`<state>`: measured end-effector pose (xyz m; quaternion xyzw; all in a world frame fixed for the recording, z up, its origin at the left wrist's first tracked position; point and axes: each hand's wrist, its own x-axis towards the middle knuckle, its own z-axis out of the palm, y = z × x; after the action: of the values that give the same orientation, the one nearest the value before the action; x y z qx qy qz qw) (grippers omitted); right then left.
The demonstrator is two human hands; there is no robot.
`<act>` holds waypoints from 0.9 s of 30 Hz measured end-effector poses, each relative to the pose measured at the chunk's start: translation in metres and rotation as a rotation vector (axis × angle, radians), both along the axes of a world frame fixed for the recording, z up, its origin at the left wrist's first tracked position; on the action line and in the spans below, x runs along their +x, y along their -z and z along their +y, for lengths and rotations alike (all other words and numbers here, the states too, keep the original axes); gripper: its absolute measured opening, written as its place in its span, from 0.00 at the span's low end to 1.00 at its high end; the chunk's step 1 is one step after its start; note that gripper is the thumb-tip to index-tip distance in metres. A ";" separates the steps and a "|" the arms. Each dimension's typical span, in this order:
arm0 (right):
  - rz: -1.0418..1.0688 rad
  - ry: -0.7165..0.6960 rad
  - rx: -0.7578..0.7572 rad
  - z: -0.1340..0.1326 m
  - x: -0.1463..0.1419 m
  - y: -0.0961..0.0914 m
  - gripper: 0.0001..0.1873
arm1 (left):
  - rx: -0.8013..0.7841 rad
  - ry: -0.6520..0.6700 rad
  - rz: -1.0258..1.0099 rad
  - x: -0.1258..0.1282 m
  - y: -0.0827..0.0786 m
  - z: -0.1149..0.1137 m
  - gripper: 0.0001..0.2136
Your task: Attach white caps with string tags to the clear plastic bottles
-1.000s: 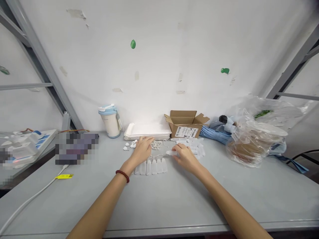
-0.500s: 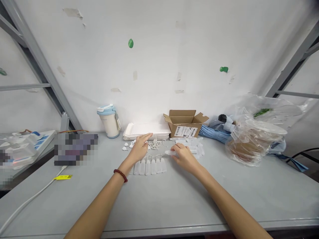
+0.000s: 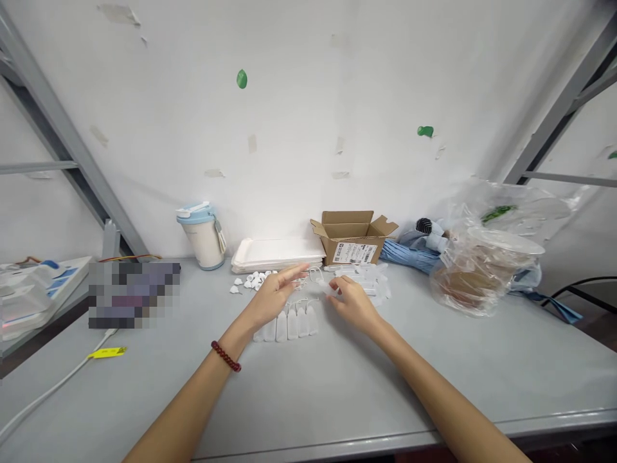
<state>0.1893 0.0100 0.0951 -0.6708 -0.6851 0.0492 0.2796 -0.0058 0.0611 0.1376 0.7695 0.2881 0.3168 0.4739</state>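
Note:
My left hand (image 3: 276, 297), with a dark red bead bracelet on its wrist, reaches over the white cords (image 3: 303, 280), fingers stretched out and nothing visible in them. My right hand (image 3: 355, 302) has its fingers closed round a small translucent plastic bottle (image 3: 326, 290), whose pale end pokes out to the left. Below the left hand lies a row of several translucent bottles (image 3: 281, 326) with white cords at their tops. More loose clear bottles (image 3: 371, 280) are heaped behind the right hand. Small white caps (image 3: 253, 280) are scattered left of the cords.
A stack of white trays (image 3: 274, 253) and an open cardboard box (image 3: 354, 247) stand by the wall. Left of them is a cream and blue tumbler (image 3: 202, 239). A plastic-wrapped spool (image 3: 482, 270) and blue cloth (image 3: 414, 255) occupy the right side. A white cable (image 3: 58, 386) crosses the table's left.
My left hand has shifted right toward the cords and the right hand. The right hand keeps the bottle close to the same spot. The camera view has turned slightly.

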 end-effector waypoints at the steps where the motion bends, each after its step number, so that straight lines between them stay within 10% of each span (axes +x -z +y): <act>1: 0.021 -0.007 0.012 0.001 0.000 0.001 0.07 | 0.006 0.016 0.000 0.001 0.000 -0.001 0.20; 18: 0.263 -0.049 0.073 0.000 -0.002 -0.007 0.04 | 0.059 -0.047 0.012 0.002 0.008 0.000 0.18; 27: 0.222 -0.077 0.086 -0.003 -0.005 -0.007 0.27 | 0.035 -0.024 0.039 0.002 0.000 -0.008 0.18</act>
<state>0.1847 0.0067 0.1023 -0.6218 -0.6768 0.1047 0.3800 -0.0037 0.0529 0.1374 0.7801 0.3012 0.3122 0.4509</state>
